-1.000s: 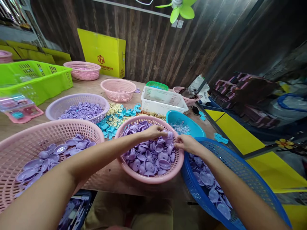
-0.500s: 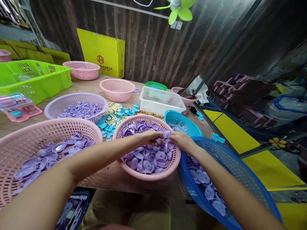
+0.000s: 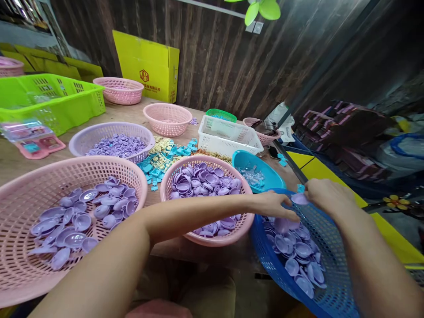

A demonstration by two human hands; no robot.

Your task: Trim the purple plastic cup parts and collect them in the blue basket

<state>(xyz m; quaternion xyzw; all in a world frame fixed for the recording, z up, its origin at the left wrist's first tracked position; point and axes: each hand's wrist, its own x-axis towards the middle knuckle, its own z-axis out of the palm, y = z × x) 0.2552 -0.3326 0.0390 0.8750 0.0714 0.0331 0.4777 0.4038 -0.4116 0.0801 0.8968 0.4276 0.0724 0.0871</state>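
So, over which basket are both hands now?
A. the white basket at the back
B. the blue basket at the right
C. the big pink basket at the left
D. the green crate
B: the left hand and the right hand, which pinches a purple piece, are both above the blue basket of purple pieces, past the rim of the middle pink basket.

Both hands are over the blue basket, which holds purple shells. The right hand pinches a purple shell at its fingertips. The left hand reaches across the middle pink basket, fingers extended just beside that shell. A large pink basket of shells sits at left. A teal bowl stands behind the blue basket, on the table.
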